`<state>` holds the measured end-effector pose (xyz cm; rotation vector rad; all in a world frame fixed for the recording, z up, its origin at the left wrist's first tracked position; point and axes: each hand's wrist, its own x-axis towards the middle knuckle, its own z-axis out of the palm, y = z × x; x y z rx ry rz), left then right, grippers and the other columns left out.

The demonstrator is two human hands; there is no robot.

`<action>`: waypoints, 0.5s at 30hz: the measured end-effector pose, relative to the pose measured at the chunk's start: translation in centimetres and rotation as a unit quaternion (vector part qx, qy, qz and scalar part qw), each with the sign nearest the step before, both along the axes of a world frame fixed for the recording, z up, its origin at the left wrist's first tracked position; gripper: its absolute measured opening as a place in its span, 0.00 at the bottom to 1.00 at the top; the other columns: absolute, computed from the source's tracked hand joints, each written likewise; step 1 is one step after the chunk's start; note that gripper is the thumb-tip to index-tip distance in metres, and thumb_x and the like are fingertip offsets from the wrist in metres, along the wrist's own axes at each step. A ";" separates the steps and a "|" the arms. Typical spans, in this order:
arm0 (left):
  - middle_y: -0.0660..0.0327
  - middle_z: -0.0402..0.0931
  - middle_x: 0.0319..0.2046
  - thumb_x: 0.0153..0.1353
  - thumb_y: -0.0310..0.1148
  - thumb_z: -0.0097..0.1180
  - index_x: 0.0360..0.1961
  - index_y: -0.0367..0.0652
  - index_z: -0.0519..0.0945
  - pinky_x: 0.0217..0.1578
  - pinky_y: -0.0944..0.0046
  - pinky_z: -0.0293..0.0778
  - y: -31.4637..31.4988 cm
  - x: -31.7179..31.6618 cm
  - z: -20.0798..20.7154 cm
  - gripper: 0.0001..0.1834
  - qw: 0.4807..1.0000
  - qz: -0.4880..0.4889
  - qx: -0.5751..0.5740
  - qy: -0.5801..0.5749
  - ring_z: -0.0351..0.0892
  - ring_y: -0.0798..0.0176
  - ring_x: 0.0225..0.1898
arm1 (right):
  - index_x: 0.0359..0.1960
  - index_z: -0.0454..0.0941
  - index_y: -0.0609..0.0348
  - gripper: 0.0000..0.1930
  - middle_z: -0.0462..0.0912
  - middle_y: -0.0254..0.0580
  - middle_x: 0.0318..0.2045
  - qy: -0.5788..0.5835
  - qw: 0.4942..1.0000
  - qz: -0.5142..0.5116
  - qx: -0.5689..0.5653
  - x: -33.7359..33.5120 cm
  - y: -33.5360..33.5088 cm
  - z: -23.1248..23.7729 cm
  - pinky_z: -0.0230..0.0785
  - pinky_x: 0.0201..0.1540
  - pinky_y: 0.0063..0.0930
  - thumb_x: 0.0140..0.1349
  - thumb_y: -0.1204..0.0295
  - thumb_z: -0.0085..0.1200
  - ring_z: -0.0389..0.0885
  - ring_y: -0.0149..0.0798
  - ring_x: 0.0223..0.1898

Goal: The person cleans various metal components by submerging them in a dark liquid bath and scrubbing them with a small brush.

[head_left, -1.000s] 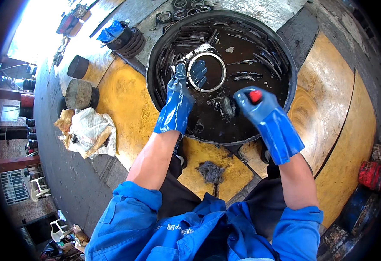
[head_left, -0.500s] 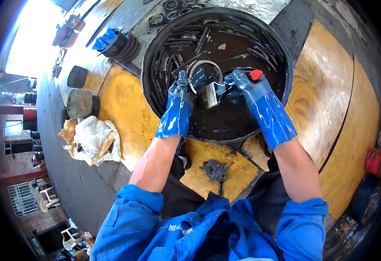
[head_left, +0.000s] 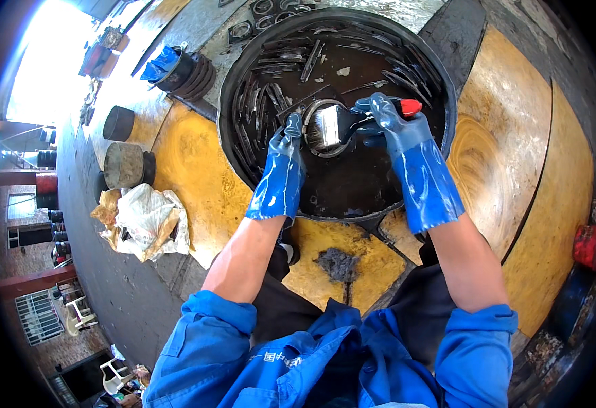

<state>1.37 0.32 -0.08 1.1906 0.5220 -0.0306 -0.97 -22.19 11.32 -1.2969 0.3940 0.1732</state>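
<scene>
Basin: I see one round black basin (head_left: 230, 146) of dark liquid; everything below is placed against it.
Left hand: my left hand (head_left: 283, 160), in one blue glove, is inside the basin at its middle, fingers pinched on the near edge of one metal ring (head_left: 318, 109).
Right hand: my right hand (head_left: 390, 122), also gloved blue, is clenched round the one paintbrush (head_left: 339, 122), red handle end toward the basin's right wall.
Brush and ring: the bristles lie across the ring, just above the liquid at the basin's centre.
Loose metal strips: many, too many for me to count, lie along the basin's far and left walls.
Rags: one crumpled bundle (head_left: 142, 221) lies left of the basin.
Cylinders: two dark ones (head_left: 125, 146) stand left of it.
</scene>
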 end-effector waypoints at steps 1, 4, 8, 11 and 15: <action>0.66 0.84 0.38 0.65 0.46 0.70 0.48 0.44 0.83 0.43 0.66 0.72 -0.2 0.0 0.3 0.19 1.000 -0.002 -0.028 -0.012 0.76 0.72 0.39 | 0.47 0.86 0.62 0.14 0.90 0.41 0.38 -0.046 0.999 0.014 -0.017 -0.1 -0.2 -0.5 0.83 0.40 0.25 0.70 0.62 0.63 0.88 0.29 0.36; 0.65 0.82 0.35 0.68 0.49 0.67 0.48 0.45 0.83 0.40 0.66 0.70 0.1 0.2 1.0 0.20 0.999 -0.027 -0.017 0.026 0.74 0.72 0.36 | 0.46 0.87 0.61 0.12 0.90 0.39 0.38 -0.100 0.989 0.071 -0.076 -0.8 -0.3 0.1 0.80 0.45 0.23 0.70 0.65 0.64 0.86 0.27 0.39; 0.66 0.81 0.35 0.69 0.50 0.66 0.48 0.45 0.83 0.40 0.66 0.70 0.6 -0.3 1.6 0.20 0.998 -0.045 -0.008 0.041 0.73 0.72 0.36 | 0.46 0.88 0.59 0.09 0.90 0.38 0.39 -0.185 0.954 0.112 -0.208 -1.4 0.0 0.6 0.79 0.49 0.27 0.68 0.70 0.65 0.85 0.28 0.40; 0.66 0.81 0.34 0.69 0.51 0.65 0.47 0.45 0.83 0.40 0.67 0.70 0.5 -0.4 1.9 0.20 0.998 -0.056 -0.003 0.038 0.73 0.72 0.36 | 0.46 0.87 0.59 0.08 0.90 0.40 0.40 -0.329 0.917 0.147 -0.172 -1.5 -0.5 1.3 0.79 0.49 0.27 0.67 0.74 0.65 0.86 0.30 0.41; 0.66 0.81 0.34 0.69 0.52 0.64 0.47 0.45 0.83 0.39 0.67 0.70 0.8 -0.7 2.3 0.20 0.997 -0.068 0.007 0.039 0.73 0.72 0.36 | 0.46 0.87 0.59 0.09 0.90 0.42 0.38 -0.349 0.901 0.167 -0.196 -1.3 -0.2 0.8 0.79 0.47 0.28 0.64 0.77 0.66 0.87 0.33 0.40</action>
